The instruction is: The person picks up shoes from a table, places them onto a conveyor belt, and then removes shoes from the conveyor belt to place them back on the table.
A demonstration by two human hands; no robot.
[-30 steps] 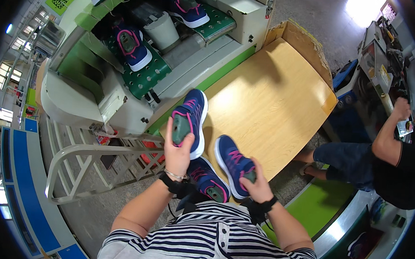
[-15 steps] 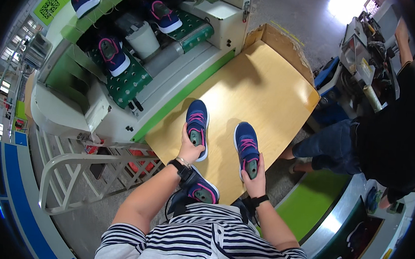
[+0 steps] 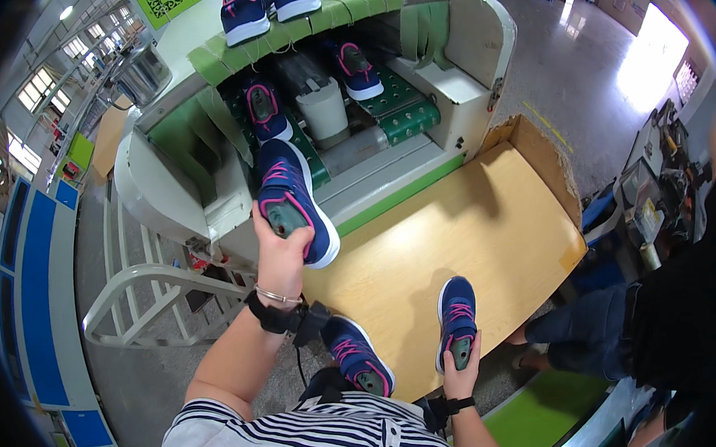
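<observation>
My left hand (image 3: pixel 278 255) is closed round the heel of a navy sneaker (image 3: pixel 307 192) with pink laces, a white sole and a dark green shoe last inside. It is raised in front of the green perforated conveyor belts (image 3: pixel 410 116). In my right hand (image 3: pixel 461 375) is the heel end of a matching sneaker (image 3: pixel 457 307), low over the wooden tabletop (image 3: pixel 422 252). A third such sneaker (image 3: pixel 354 350) lies at the near edge by my waist. Beyond my left hand, one sneaker (image 3: pixel 265 111) rests on the left belt and another (image 3: pixel 357 72) on the right.
Two sneakers stand on the machine's green cloth-covered top (image 3: pixel 338 13). A white metal rail (image 3: pixel 136 292) is at my left. Cardboard (image 3: pixel 554 166) edges the table's far right. On the right stands another person (image 3: pixel 663 324) in dark clothes, beside a green surface (image 3: pixel 535 415).
My left hand has lifted its sneaker off the tabletop, up and forward toward the machine. My right hand still holds its sneaker over the table. The view has tilted up toward the machine.
</observation>
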